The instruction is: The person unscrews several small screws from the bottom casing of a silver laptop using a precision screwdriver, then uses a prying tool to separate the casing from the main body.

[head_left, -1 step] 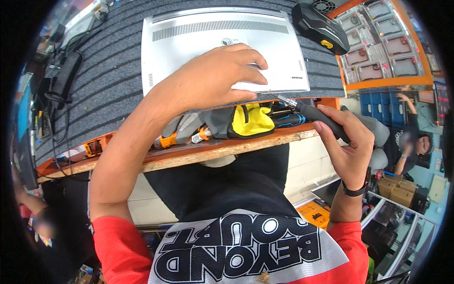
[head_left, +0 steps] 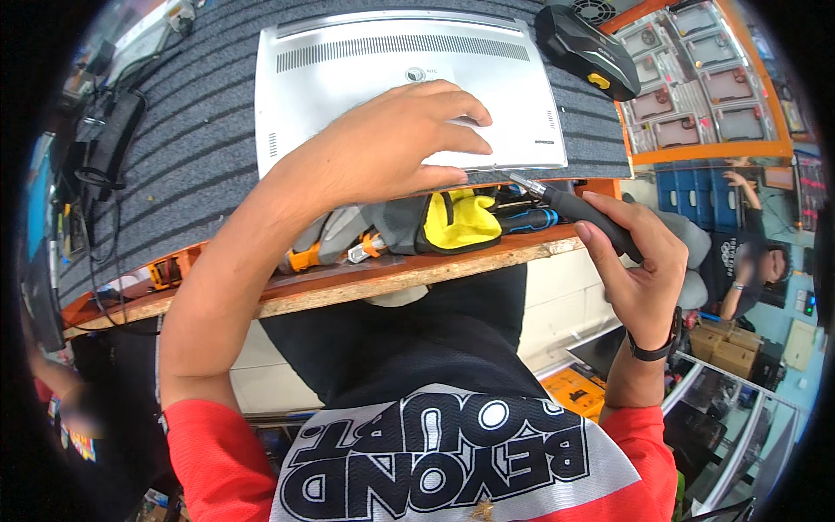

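Observation:
A silver laptop point(head_left: 322, 100) lies upside down on the ribbed grey mat, its bottom cover with a long vent strip facing up. Across its near half rests my left hand point(head_left: 426, 126), fingers spread over the cover and thumb by the near edge; it grips nothing. My right hand point(head_left: 645, 261) is closed around a dark-handled screwdriver point(head_left: 561, 206) with a silver tip. That tip points left, close to the laptop's near right edge; whether it touches cannot be told.
Beneath the mat's near edge, an open drawer holds a yellow and grey glove point(head_left: 457, 222) and a blue-black tool handle point(head_left: 529, 220). A black device with a yellow button point(head_left: 591, 56) and an orange-framed compartment box point(head_left: 696, 87) stand right. A black adapter point(head_left: 117, 135) with cables lies left. Other people are nearby.
The whole view has shifted very slightly. My hands, the screwdriver and the laptop keep their places relative to each other.

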`<move>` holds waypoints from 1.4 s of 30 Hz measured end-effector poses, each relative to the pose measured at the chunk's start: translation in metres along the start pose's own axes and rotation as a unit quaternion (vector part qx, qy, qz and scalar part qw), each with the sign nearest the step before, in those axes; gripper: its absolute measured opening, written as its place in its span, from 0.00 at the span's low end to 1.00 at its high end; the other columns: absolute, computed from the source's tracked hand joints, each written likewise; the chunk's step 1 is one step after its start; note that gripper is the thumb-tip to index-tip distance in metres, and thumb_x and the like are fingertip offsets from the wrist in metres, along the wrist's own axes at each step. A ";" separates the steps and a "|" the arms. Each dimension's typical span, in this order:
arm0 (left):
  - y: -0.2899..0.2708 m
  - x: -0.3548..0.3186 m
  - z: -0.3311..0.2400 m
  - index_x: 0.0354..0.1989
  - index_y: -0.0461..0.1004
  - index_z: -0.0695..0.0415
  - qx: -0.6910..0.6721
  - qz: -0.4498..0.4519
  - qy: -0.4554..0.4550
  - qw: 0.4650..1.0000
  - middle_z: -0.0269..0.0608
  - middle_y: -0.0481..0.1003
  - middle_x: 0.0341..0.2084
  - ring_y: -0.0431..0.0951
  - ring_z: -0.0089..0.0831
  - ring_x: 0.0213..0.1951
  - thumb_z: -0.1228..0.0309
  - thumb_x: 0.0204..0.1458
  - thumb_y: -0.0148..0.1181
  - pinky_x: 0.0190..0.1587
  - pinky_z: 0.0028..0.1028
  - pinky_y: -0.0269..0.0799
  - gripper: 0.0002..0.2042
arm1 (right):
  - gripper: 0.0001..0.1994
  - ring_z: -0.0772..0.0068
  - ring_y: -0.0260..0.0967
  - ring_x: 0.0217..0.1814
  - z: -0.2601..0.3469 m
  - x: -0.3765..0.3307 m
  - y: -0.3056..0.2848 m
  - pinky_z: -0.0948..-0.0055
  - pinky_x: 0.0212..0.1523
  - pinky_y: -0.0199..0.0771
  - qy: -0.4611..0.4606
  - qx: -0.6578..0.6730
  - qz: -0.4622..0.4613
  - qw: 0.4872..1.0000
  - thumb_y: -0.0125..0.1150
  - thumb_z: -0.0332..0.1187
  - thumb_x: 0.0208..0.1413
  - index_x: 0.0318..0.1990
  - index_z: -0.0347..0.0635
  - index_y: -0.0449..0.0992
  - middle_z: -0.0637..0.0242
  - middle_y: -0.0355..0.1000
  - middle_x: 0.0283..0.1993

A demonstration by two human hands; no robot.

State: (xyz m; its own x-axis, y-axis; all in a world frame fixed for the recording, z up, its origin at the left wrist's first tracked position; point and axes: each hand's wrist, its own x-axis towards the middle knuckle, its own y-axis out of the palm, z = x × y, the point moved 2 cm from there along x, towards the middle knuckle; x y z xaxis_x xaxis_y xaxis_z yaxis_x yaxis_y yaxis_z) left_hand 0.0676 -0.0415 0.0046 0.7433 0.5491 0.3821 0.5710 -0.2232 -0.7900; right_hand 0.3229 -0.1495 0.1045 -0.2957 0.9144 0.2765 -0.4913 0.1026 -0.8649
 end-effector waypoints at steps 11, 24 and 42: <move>0.013 -0.012 0.000 0.53 0.83 0.50 0.023 -0.057 0.002 0.998 0.38 0.75 0.61 0.72 0.40 0.64 0.66 0.58 0.67 0.69 0.40 0.68 0.15 | 0.13 0.75 0.77 0.30 0.015 0.008 0.002 0.78 0.31 0.74 0.018 -0.075 0.019 0.997 0.76 0.25 0.55 0.48 0.36 0.84 0.59 0.82 0.36; 0.012 -0.012 -0.001 0.52 0.85 0.50 0.011 -0.058 -0.009 0.998 0.39 0.76 0.61 0.72 0.40 0.64 0.67 0.57 0.66 0.68 0.40 0.68 0.15 | 0.12 0.76 0.77 0.31 0.019 0.009 0.007 0.78 0.31 0.75 0.029 -0.074 0.018 0.997 0.75 0.26 0.56 0.48 0.35 0.84 0.60 0.81 0.35; 0.014 -0.012 0.000 0.52 0.85 0.51 0.024 -0.066 0.011 0.997 0.39 0.75 0.61 0.71 0.40 0.65 0.68 0.56 0.66 0.69 0.40 0.68 0.15 | 0.14 0.74 0.71 0.26 0.028 0.014 0.008 0.74 0.27 0.69 -0.008 -0.116 0.026 0.993 0.76 0.26 0.55 0.48 0.37 0.84 0.62 0.78 0.32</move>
State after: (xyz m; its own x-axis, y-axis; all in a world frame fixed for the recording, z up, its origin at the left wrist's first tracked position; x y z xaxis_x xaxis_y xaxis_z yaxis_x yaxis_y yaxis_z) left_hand 0.0664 -0.0514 -0.0111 0.6701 0.5535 0.4946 0.6477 -0.1106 -0.7538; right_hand 0.2921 -0.1468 0.1129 -0.3295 0.9145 0.2347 -0.2741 0.1452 -0.9507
